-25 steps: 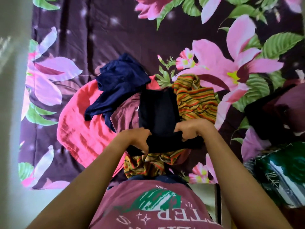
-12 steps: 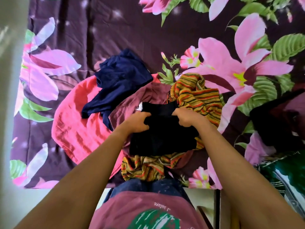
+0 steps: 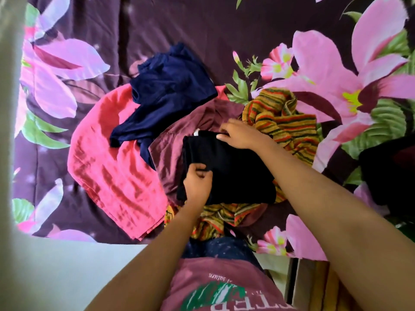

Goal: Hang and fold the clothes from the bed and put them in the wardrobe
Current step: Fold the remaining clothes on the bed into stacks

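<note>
Gripped in the curled fingers of the left hand [image 3: 197, 186], the near left edge of a folded black garment [image 3: 235, 171] is being held bunched, with the thumb pressing down on the top of the cloth. Nearer than this hand, a printed maroon T-shirt [image 3: 215, 286] is being worn by the person, and pale floor [image 3: 67, 265] is being shown at the near left, beside the edge of the bed.

The black garment is being kept in a rough rectangle on top of the heap of clothes, in the middle of the bed. Its far right corner is being touched by the right hand [image 3: 243, 136], whose fingers are being held nearly straight and pointing left, closed around nothing.

Under the black garment a yellow, orange and green striped garment [image 3: 285, 122] is being pressed down, showing at the near edge and again to the far right. A maroon garment [image 3: 175, 149] is being covered on its right part by the black one, and a small white tag [image 3: 196, 132] is being shown at the far left corner of the fold.

To the left a coral pink cloth [image 3: 107, 158] is being left spread flat. Farther off, a crumpled navy garment [image 3: 168, 90] is lying across the pink and maroon ones. Everything is being carried by a dark purple bedsheet [image 3: 202, 25] printed with pink flowers, and a dark heap [image 3: 386, 176] is being left at the right edge.
</note>
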Demonstrator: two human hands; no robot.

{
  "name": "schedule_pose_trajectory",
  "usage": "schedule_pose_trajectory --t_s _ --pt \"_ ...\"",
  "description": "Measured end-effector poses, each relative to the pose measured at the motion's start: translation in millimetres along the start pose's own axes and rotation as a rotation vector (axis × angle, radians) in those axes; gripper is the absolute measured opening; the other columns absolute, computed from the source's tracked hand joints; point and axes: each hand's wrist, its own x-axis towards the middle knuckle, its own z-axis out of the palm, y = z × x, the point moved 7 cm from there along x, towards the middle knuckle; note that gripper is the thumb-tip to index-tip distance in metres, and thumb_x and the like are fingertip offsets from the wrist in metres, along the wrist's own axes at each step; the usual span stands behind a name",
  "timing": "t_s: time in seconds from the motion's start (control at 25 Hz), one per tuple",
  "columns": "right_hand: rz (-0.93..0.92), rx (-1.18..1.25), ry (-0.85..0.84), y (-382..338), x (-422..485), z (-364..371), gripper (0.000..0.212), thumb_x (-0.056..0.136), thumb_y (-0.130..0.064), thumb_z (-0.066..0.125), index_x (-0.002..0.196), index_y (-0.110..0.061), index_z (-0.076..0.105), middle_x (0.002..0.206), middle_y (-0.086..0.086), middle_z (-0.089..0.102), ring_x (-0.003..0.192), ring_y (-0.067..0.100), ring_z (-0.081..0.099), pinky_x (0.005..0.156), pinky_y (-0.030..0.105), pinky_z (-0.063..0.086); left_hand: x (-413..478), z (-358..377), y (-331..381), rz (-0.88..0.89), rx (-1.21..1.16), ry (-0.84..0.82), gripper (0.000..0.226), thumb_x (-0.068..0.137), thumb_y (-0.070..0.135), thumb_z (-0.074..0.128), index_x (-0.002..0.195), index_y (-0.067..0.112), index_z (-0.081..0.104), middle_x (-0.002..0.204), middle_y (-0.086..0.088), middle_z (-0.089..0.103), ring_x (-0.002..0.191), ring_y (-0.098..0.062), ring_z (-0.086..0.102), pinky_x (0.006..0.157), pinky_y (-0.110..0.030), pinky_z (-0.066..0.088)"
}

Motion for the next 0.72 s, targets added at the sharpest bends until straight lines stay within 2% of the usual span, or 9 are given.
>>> schedule_pose_trajectory --t_s 0.08,0.16,0.24,0.36,0.48,0.52,0.6,0.68,0.72 --pt "0.004 -0.009 -0.071 0 13 9 0.055 0.094 -0.051 0.047 0.128 -0.008 0.049 0.123 0.02 0.05 0.117 0.036 0.05 0.097 0.042 0.041 -16 17 -38 -0.173 -0.018 -0.029 0.009 0.086 0.017 0.062 0.092 0.014 0.057 0.07 0.001 0.06 0.078 -0.026 0.063 0.073 -0.027 0.047" --pt "0.037 -0.045 -0.135 5 21 21 0.07 0.089 -0.064 0.043 0.139 -0.016 0.038 0.133 0.019 0.045 0.125 0.037 0.045 0.102 0.043 0.038 -29 28 -72 -0.322 -0.114 -0.004 0.012 0.086 0.023 0.062 0.087 0.018 0.051 0.075 -0.007 0.063 0.077 -0.031 0.063 0.08 -0.043 0.05" --pt "0.056 -0.071 -0.174 12 24 31 0.081 0.084 -0.073 0.039 0.144 -0.02 0.029 0.139 0.019 0.041 0.129 0.037 0.041 0.105 0.045 0.035 -39 36 -100 -0.431 -0.214 0.028 0.025 0.083 0.031 0.064 0.09 0.022 0.043 0.085 -0.018 0.065 0.076 -0.032 0.062 0.081 -0.052 0.051" --pt "0.023 -0.01 -0.141 15 23 35 0.079 0.082 -0.074 0.043 0.135 -0.017 0.035 0.133 0.019 0.049 0.123 0.036 0.047 0.1 0.045 0.039 -55 57 -125 -0.596 -0.387 -0.001 0.064 0.067 0.046 0.071 0.111 0.022 0.032 0.113 -0.021 0.059 0.103 -0.038 0.06 0.091 -0.054 0.049" --pt "-0.024 0.016 -0.172 14 19 36 0.076 0.078 -0.073 0.05 0.13 -0.02 0.033 0.12 0.019 0.057 0.112 0.037 0.054 0.093 0.044 0.044 -58 77 -118 -0.645 -0.644 -0.03 0.093 0.07 0.035 0.079 0.139 0.021 0.019 0.132 -0.009 0.049 0.121 -0.03 0.052 0.103 -0.048 0.042" --pt "-0.039 0.006 -0.183 14 17 35 0.079 0.076 -0.074 0.052 0.133 -0.023 0.03 0.12 0.019 0.057 0.112 0.037 0.054 0.093 0.044 0.043 -57 82 -113 -0.647 -0.712 -0.025 0.091 0.073 0.029 0.078 0.141 0.015 0.02 0.133 -0.005 0.049 0.123 -0.028 0.05 0.105 -0.046 0.04" --pt "-0.062 0.025 -0.196 13 11 33 0.087 0.074 -0.071 0.058 0.141 -0.03 0.02 0.125 0.019 0.055 0.116 0.038 0.052 0.096 0.041 0.041 -56 87 -108 -0.675 -0.83 0.008 0.071 0.077 0.021 0.076 0.135 0.009 0.037 0.133 -0.007 0.054 0.125 -0.031 0.048 0.107 -0.047 0.038" --pt "-0.047 0.085 -0.214 14 4 34 0.092 0.077 -0.064 0.062 0.146 -0.035 0.011 0.13 0.021 0.052 0.12 0.038 0.049 0.096 0.037 0.036 -58 81 -110 -0.659 -0.826 0.075 0.053 0.079 0.016 0.074 0.126 0.006 0.05 0.128 -0.011 0.058 0.121 -0.031 0.052 0.104 -0.048 0.041" --pt "-0.039 0.115 -0.222 14 0 35 0.09 0.079 -0.06 0.063 0.148 -0.035 0.009 0.131 0.022 0.051 0.122 0.038 0.047 0.096 0.035 0.035 -58 70 -106 -0.597 -0.761 0.132 0.046 0.081 0.015 0.071 0.122 0.004 0.053 0.125 -0.013 0.06 0.117 -0.031 0.055 0.102 -0.047 0.043"
